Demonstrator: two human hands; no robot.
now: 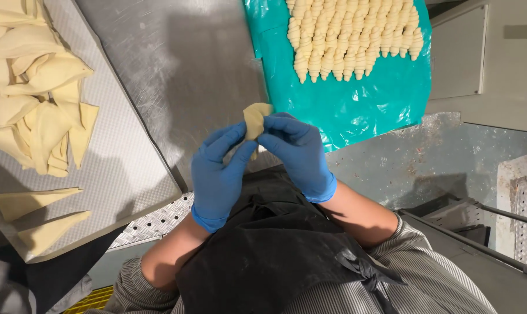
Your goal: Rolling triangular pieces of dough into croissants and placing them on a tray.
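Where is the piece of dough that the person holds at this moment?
In the head view, the piece of dough is near the centre, pinched between the fingers of the left hand and right hand, above the steel table, beside the teal sheet.

Take the tabletop (182, 64) as your landmark. Above its near edge you hold a dough piece (256, 120) between your left hand (218, 174) and right hand (298, 152). On the tabletop's left side lies a perforated tray (121, 168) carrying a heap of dough triangles (33, 87), with two single triangles (36, 200) nearer you. On its far right side lies a plastic sheet (356, 110) bearing rows of rolled croissants (350, 38).
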